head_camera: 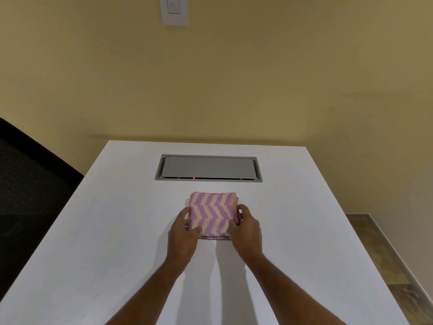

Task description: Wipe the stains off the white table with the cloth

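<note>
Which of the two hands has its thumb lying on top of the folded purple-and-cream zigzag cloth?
Both do: the left hand and the right hand each grip a side of the folded purple-and-cream zigzag cloth, thumbs on top near its front corners.

Yellow wall (257, 78), white switch plate (174, 10) (top edge), black mesh chair (28, 184), tiled floor (398, 266)

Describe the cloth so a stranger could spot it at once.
Start at the white table and its grey hatch. Just nearer than the hatch lies the cloth, folded, gripped by the left hand and right hand. Its purple and cream zigzag stripes set it apart.
</note>
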Demonstrator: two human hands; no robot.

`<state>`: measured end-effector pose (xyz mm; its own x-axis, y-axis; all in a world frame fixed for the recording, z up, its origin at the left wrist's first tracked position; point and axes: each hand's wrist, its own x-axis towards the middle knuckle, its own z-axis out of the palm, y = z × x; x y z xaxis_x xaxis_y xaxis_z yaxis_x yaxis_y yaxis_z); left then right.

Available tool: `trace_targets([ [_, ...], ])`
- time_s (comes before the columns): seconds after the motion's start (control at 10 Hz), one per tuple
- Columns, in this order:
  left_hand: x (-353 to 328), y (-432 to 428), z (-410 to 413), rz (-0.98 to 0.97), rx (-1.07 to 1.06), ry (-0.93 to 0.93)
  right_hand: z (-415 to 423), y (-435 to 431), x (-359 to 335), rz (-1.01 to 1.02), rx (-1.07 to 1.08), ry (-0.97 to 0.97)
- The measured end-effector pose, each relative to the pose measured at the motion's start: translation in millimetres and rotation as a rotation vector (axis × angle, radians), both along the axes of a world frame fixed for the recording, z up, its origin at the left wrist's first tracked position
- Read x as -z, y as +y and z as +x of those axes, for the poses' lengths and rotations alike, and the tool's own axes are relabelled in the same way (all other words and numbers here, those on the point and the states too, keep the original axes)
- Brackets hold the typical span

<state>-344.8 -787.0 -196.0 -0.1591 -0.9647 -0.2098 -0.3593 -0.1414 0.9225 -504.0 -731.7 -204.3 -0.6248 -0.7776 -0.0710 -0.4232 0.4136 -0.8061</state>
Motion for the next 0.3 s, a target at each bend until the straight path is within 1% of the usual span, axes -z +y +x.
trace_targets([
  [0.1,-1,6,-1,-0.085,0.036,-0.122,0,2,1,0.030,-0.016,0.114],
  [0.2,-8,11,1,-0.124,0.020,-0.195,0,10,0,0.061,-0.026,0.184],
  [0.3,-18,22,4,-0.188,0.017,-0.297,3,23,-6,0.024,-0.040,0.272],
])
